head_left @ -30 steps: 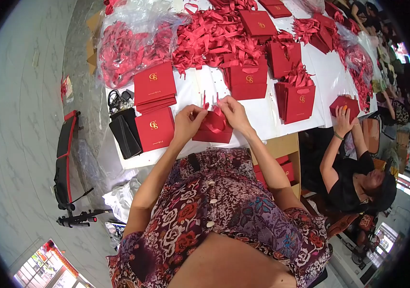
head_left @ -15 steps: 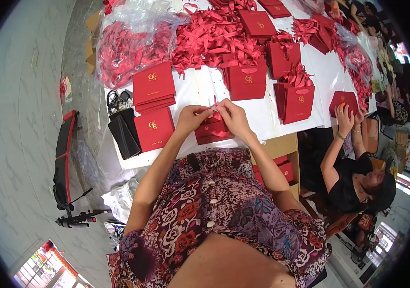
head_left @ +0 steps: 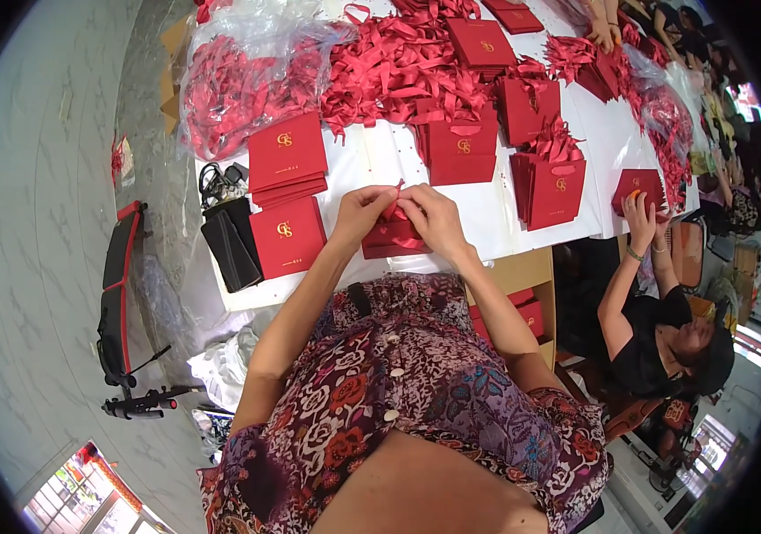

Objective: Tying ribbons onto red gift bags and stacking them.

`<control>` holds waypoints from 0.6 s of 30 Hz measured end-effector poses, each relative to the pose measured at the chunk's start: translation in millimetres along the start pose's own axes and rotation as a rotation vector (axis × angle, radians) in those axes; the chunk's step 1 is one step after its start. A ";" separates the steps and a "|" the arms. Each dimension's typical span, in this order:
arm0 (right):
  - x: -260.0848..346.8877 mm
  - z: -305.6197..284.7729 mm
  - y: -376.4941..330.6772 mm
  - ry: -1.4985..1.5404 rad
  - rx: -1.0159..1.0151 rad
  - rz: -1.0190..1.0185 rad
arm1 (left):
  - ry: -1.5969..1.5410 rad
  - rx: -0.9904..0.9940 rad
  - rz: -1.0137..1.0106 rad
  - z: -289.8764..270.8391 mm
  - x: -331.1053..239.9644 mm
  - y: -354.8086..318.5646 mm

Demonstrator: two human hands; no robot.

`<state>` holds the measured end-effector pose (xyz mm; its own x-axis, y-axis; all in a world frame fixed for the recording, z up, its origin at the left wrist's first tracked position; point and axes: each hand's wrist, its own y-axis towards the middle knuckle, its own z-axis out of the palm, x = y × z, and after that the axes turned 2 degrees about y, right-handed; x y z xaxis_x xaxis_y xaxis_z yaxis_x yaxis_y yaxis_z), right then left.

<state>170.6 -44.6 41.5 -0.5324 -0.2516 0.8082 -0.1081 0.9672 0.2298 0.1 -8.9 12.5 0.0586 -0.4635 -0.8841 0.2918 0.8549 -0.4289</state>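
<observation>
Above a small red paper bag (head_left: pixel 394 242) on the white table, my hands meet at a red ribbon (head_left: pixel 395 212). My left hand (head_left: pixel 363 214) pinches the ribbon between thumb and forefinger. Its fingers are closed too on my right hand (head_left: pixel 435 219), which grips the ribbon close beside the left fingertips. A short ribbon end pokes up between them. Part of the bag is hidden under my hands. To the left lie a stack of red paper bags (head_left: pixel 284 158) and another red bag (head_left: pixel 289 238).
Farther back are a heap of red ribbons (head_left: pixel 398 76) and a clear plastic sack of ribbons (head_left: pixel 247 98). More red bags (head_left: pixel 462 147) stand beyond my right hand. A black pouch (head_left: pixel 231 242) lies at left. A cardboard box (head_left: pixel 523 276) is below the table edge. A co-worker's hand (head_left: pixel 638 221) touches a bag.
My fingertips have drawn closer together on the ribbon, and my left hand has risen slightly. The pale tip that stuck up by my left fingers is no longer visible.
</observation>
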 end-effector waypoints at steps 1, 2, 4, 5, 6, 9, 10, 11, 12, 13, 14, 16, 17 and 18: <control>1.2 -2.2 0.6 0.000 0.000 0.000 | -0.023 0.022 0.015 0.1 -0.4 0.7; 2.5 -5.2 1.4 0.017 0.031 0.033 | -0.023 0.021 0.015 -0.6 -0.8 0.9; 0.8 -6.0 2.5 0.033 0.058 0.068 | -0.019 0.026 0.027 -1.0 -3.8 0.3; -2.8 -4.3 4.1 0.203 0.003 0.200 | -0.018 0.029 0.026 0.7 -6.0 -0.3; -6.1 -3.8 6.0 0.374 -0.054 0.332 | -0.011 0.048 0.019 2.4 -8.0 -1.2; -10.5 -7.4 13.8 0.428 -0.005 0.269 | -0.003 0.100 -0.006 4.1 -12.6 -3.1; -12.2 -8.2 16.4 0.518 0.041 0.285 | -0.001 0.129 -0.019 5.0 -15.7 -3.1; -14.2 -10.6 17.9 0.517 0.036 0.287 | 0.001 0.134 -0.021 6.8 -17.9 -4.2; -16.3 -14.0 18.5 0.560 0.020 0.380 | 0.015 0.132 0.051 8.7 -19.7 -6.1; -18.2 -17.1 21.2 0.602 0.004 0.469 | 0.029 0.128 0.127 9.6 -21.4 -6.7; -20.0 -19.8 23.8 0.602 0.000 0.467 | 0.031 0.132 0.129 7.5 -16.0 -5.2; -23.3 -26.9 27.8 0.765 -0.236 0.471 | 0.182 -0.001 0.367 0.6 -8.7 -3.8; -24.5 -32.7 29.2 0.805 -0.271 0.562 | 0.192 0.123 0.287 -3.9 -10.8 -5.1; -24.9 -33.5 29.4 0.804 -0.281 0.554 | 0.096 0.218 0.272 -4.0 -9.9 -10.5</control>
<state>208.8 -11.1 46.3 0.2861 0.1809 0.9410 0.2387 0.9376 -0.2528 -7.3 -12.4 25.1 0.0755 -0.1936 -0.9782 0.4755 0.8693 -0.1353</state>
